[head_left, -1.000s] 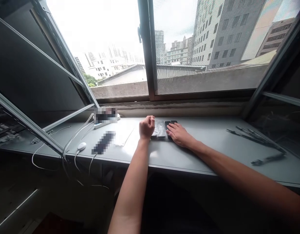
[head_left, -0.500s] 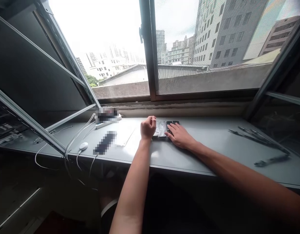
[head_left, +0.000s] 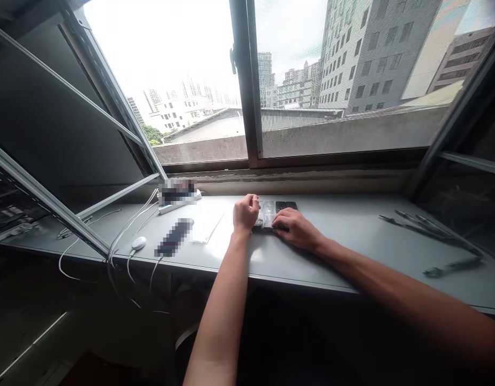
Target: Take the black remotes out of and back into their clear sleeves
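On the grey ledge (head_left: 352,236) under the window lie a remote wrapped in clear plastic (head_left: 267,213) and, right beside it, black remotes (head_left: 286,206). My left hand (head_left: 245,213) is curled into a fist against the left side of the wrapped remote, its fingers pinching the edge. Over the near end of the black remotes rests my right hand (head_left: 294,228), its fingers bent and gripping there.
To the left sit a blurred power strip (head_left: 175,192) with white cables (head_left: 122,236), a small white puck (head_left: 139,243), a blurred dark device (head_left: 174,236) and a white sheet (head_left: 207,225). Dark metal strips (head_left: 432,230) lie at the right. Slanted metal frame bars (head_left: 50,206) cross the left.
My right hand has gone from lying flat on the black remotes to curling its fingers at their near end. The left hand has shifted slightly toward the wrapped remote.
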The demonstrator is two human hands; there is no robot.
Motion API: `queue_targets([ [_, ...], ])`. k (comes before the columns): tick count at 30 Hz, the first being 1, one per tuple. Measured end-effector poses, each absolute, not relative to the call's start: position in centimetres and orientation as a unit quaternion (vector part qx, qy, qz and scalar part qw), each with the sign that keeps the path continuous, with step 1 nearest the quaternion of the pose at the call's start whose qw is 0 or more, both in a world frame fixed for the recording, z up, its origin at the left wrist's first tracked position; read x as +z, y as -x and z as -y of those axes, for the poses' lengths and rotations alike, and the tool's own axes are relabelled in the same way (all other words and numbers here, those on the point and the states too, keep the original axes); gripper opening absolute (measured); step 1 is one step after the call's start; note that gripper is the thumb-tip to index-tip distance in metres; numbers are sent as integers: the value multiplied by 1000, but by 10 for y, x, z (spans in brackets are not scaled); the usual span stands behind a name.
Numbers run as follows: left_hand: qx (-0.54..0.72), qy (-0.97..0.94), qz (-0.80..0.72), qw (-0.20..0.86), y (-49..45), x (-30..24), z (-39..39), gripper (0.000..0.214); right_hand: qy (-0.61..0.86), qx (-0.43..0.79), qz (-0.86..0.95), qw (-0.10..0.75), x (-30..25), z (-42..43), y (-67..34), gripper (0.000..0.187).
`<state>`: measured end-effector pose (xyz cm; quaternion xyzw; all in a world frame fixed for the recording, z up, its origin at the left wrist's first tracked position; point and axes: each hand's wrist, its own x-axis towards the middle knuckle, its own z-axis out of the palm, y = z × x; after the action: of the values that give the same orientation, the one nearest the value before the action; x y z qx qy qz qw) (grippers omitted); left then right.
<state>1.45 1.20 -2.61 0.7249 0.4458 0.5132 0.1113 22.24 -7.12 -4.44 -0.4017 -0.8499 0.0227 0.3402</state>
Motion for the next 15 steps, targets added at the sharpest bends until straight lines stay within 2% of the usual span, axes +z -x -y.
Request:
queue_targets([
  [7,507,-738,-430,113,-15,-28,-12,23,408,14,845,345,-43,76,-219,18],
  [12,512,-734,-428,126,-16,-26,-12,24,380,33,841,384,-37,82,-218,17],
  [15,521,-716,-427,182,-17,-24,-11,27,389,40,823,411,-33,86,-217,15],
])
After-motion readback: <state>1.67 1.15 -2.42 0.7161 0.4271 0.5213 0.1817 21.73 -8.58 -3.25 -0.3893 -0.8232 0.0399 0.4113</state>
